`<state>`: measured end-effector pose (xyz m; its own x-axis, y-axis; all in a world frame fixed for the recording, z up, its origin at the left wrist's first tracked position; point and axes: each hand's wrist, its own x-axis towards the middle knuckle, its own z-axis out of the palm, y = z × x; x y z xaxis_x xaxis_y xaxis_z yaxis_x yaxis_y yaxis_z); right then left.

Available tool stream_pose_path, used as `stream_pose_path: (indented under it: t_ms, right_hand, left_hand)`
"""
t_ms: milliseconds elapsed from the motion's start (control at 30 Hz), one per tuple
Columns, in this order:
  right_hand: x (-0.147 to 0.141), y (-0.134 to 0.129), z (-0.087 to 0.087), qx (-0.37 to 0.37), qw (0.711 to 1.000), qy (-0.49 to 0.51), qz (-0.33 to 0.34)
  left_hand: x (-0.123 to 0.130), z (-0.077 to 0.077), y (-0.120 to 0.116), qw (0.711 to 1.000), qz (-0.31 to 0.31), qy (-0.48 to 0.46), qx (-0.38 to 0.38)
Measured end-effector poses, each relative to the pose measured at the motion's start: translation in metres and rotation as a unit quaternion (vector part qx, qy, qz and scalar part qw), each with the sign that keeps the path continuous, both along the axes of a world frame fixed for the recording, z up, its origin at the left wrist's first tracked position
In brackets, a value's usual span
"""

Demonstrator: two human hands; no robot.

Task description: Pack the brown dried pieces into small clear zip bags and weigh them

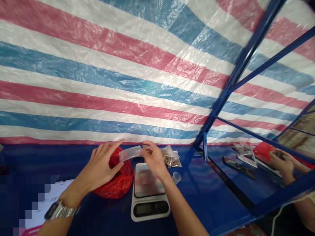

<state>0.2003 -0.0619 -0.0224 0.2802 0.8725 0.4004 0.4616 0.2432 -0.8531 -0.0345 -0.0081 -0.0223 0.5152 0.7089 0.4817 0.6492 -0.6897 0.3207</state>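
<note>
Clear plastic bag, one, flat: its right end pinched between thumb and fingers of the right hand, its left end in the gap between thumb and forefinger of the left hand.
Hands, two: right grasping the bag; left unclosed, thumb and forefinger spread, contact with the bag not certain.
Red plastic bag, one, crumpled: under and beside the left hand.
Scale, one, white, dark display at the near edge: below the right hand, partly behind its forearm.
Small filled bags, at least two, brownish contents: just right of the right hand, overlapping, exact count unclear.
Clear cup, one: just right of the right forearm.
Wristwatch, one, metal strap: on the left wrist.
Printed sheet, one: beside the left forearm.
Table, blue: beneath both hands.
Striped sheeting, red, white and blue: beyond the hands.
Blue frame: right of the right hand.
Co-worker's hands, two: well right of the right hand, near a second red bag, one.
</note>
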Motion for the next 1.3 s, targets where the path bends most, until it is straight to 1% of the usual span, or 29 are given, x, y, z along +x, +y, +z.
stream_pose_path:
  t_ms: [67,133,200,267,333,367,400,433,467,500,533,567,600,633,700,800,867,933,1000,1133,1233,1267,1300]
  right_hand:
    - [0.038,-0.025,0.004,0.020,0.996,0.061,-0.058]
    - [0.083,-0.064,0.000,0.022,0.985,0.089,-0.143]
    - [0.127,-0.109,-0.017,-0.006,0.966,0.093,-0.243]
    - [0.165,-0.150,-0.043,-0.046,0.948,0.071,-0.306]
    - [0.191,-0.180,-0.068,-0.088,0.940,0.024,-0.328]
    - [0.200,-0.190,-0.078,-0.113,0.938,-0.003,-0.328]
    - [0.207,-0.195,-0.084,-0.128,0.934,-0.037,-0.332]
    - [0.212,-0.197,-0.086,-0.129,0.928,-0.076,-0.341]
    - [0.215,-0.195,-0.084,-0.119,0.921,-0.113,-0.354]
    - [0.217,-0.189,-0.079,-0.102,0.912,-0.146,-0.369]
    - [0.217,-0.180,-0.071,-0.087,0.906,-0.166,-0.379]
    - [0.217,-0.166,-0.061,-0.085,0.907,-0.170,-0.377]
    - [0.214,-0.150,-0.052,-0.100,0.916,-0.169,-0.350]
    - [0.211,-0.132,-0.042,-0.121,0.928,-0.174,-0.306]
    - [0.200,-0.092,-0.029,-0.126,0.941,-0.182,-0.255]
    - [0.180,-0.043,-0.021,-0.133,0.952,-0.187,-0.202]
    - [0.168,-0.023,-0.020,-0.132,0.958,-0.183,-0.178]
    - [0.160,-0.013,-0.019,-0.129,0.964,-0.170,-0.160]
    - [0.155,-0.010,-0.014,-0.125,0.971,-0.148,-0.141]
    - [0.143,-0.011,0.007,-0.109,0.988,-0.069,-0.090]
    - [0.119,-0.009,0.026,-0.082,0.996,0.004,-0.045]
    - [0.106,-0.007,0.032,-0.070,0.996,0.039,-0.026]
    - [0.092,-0.005,0.036,-0.059,0.994,0.097,0.003]
  left_hand:
    - [0.001,0.001,0.000,0.999,0.018,-0.009,0.028]
    - [0.004,0.002,-0.001,0.998,0.023,-0.021,0.051]
    - [0.008,0.001,-0.001,0.997,0.025,-0.032,0.065]
    - [0.013,-0.001,-0.002,0.996,0.024,-0.037,0.073]
    - [0.018,-0.003,-0.003,0.996,0.016,-0.038,0.083]
    - [0.020,-0.005,-0.003,0.995,0.010,-0.039,0.088]
    - [0.022,-0.006,-0.004,0.995,0.005,-0.040,0.094]
    - [0.023,-0.007,-0.004,0.994,0.000,-0.041,0.100]
    - [0.024,-0.008,-0.005,0.994,-0.004,-0.041,0.106]
    - [0.025,-0.008,-0.005,0.993,-0.008,-0.040,0.112]
    - [0.026,-0.008,-0.006,0.992,-0.012,-0.039,0.117]
    - [0.026,-0.007,-0.007,0.992,-0.016,-0.040,0.121]
    - [0.026,-0.007,-0.008,0.991,-0.021,-0.042,0.125]
    - [0.026,-0.006,-0.009,0.990,-0.027,-0.045,0.129]
    - [0.025,-0.005,-0.010,0.989,-0.037,-0.053,0.136]
    - [0.023,-0.007,-0.008,0.986,-0.045,-0.066,0.146]
    - [0.022,-0.009,-0.004,0.985,-0.045,-0.074,0.150]
    - [0.020,-0.010,-0.001,0.984,-0.043,-0.082,0.153]
    - [0.019,-0.010,0.001,0.983,-0.042,-0.089,0.155]
    - [0.020,-0.007,-0.002,0.982,-0.050,-0.101,0.150]
    - [0.023,-0.007,-0.008,0.982,-0.063,-0.117,0.136]
    - [0.024,-0.007,-0.009,0.983,-0.066,-0.121,0.125]
    - [0.025,-0.008,-0.011,0.983,-0.068,-0.124,0.114]
